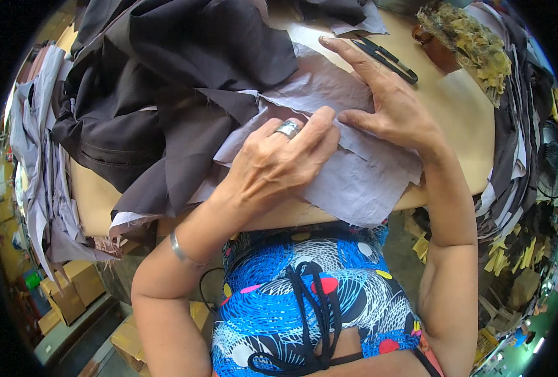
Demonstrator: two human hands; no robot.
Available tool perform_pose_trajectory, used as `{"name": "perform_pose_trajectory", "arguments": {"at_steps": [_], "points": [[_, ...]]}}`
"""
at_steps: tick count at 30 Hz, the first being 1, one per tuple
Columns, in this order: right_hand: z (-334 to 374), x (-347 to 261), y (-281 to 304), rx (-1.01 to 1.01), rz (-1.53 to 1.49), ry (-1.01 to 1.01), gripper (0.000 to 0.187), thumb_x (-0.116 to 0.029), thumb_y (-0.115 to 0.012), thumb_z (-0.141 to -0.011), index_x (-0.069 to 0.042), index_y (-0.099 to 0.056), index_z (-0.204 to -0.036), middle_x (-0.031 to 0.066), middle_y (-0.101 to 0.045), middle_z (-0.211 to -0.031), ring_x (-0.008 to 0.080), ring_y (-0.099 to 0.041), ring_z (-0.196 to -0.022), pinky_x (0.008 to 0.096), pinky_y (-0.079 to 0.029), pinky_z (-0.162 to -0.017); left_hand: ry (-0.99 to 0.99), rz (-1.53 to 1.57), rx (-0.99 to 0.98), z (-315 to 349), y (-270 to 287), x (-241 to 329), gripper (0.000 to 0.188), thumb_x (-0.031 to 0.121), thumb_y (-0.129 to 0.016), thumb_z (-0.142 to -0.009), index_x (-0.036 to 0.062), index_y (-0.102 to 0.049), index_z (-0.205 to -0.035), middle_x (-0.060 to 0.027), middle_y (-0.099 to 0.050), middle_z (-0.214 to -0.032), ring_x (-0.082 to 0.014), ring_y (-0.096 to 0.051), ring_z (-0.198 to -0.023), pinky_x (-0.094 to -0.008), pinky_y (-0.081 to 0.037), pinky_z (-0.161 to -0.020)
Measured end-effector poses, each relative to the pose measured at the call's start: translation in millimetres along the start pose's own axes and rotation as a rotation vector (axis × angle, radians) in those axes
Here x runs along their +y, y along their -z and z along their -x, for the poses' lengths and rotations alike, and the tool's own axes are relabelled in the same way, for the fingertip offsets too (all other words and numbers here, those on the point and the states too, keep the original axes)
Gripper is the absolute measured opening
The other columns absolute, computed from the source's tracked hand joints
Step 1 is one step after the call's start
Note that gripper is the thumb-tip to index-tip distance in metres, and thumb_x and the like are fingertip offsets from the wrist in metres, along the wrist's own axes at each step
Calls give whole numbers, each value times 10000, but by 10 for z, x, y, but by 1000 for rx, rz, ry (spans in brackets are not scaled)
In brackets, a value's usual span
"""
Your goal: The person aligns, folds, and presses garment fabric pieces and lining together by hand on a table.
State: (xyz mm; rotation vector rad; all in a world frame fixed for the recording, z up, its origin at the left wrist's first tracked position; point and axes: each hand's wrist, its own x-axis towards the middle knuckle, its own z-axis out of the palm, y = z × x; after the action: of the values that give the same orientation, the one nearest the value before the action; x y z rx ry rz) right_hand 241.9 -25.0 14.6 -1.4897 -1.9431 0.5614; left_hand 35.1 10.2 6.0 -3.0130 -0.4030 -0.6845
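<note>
A dark cloth piece [216,50] lies bunched over the left and middle of the table, with stitched seams showing. Joined to it or lying against it is a pale grey-lilac cloth [354,176] with frayed edges. My left hand [279,157], wearing a wide silver ring and a bracelet, has its fingers curled in a pinch on the pale cloth near its seam edge. Beside it, my right hand [395,110] rests over the same cloth with thumb and fingers spread apart. Dark thread snips [389,61] lie just beyond the right fingers.
Cut dark and pale cloth pieces [40,144] hang over the table's left edge. More cloth layers [521,138] drape over the right edge, beside a yellowish ragged bundle [474,50]. Cardboard boxes [71,292] stand on the floor at left. The tan tabletop [474,144] curves toward me.
</note>
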Motion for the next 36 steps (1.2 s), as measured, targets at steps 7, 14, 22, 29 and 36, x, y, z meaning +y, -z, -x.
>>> {"name": "perform_pose_trajectory", "arguments": {"at_steps": [7, 14, 22, 29, 36], "points": [[15, -17, -30, -90, -8, -100, 810, -8, -659, -686, -104, -319, -1414, 112, -391, -1420, 279, -369, -1310, 355, -280, -1095, -57, -91, 65, -28, -153, -68, 203, 114, -609, -714, 101, -636, -915, -8, -567, -970, -116, -596, -668, -253, -482, -617], [74, 20, 13, -10, -3, 14, 864, -78, -722, -659, -104, -310, -1418, 121, -394, -1413, 300, -356, -1315, 388, -277, -1093, -52, -11, 55, -70, -141, -83, 165, 125, -614, -705, 106, -635, -867, -6, -577, -949, -124, -593, -637, -255, -480, -586], [122, -108, -1, 20, 327, 162, 1017, -276, -779, -548, -176, -282, -1429, 186, -581, -1129, 374, -552, -1008, 442, -422, -906, 16, 43, 71, -48, -179, -85, 169, 107, -621, -695, 105, -627, -864, -15, -578, -952, -154, -595, -651, -269, -482, -584], [60, 11, -23, -52, 49, -58, 857, -144, -733, -635, -71, -347, -1397, 127, -419, -1392, 307, -381, -1297, 378, -292, -1080, 1, 83, 67, 32, -108, -36, 352, 40, -645, -646, 87, -654, -994, -35, -574, -969, -160, -591, -739, -284, -479, -622], [35, 73, -49, 11, -126, 10, 764, 80, -597, -691, -85, -356, -1396, 92, -418, -1401, 250, -357, -1321, 347, -262, -1106, -56, 41, 35, 65, -78, -41, 343, 67, -628, -659, 61, -661, -1001, -37, -581, -999, -157, -588, -759, -289, -478, -651]]}}
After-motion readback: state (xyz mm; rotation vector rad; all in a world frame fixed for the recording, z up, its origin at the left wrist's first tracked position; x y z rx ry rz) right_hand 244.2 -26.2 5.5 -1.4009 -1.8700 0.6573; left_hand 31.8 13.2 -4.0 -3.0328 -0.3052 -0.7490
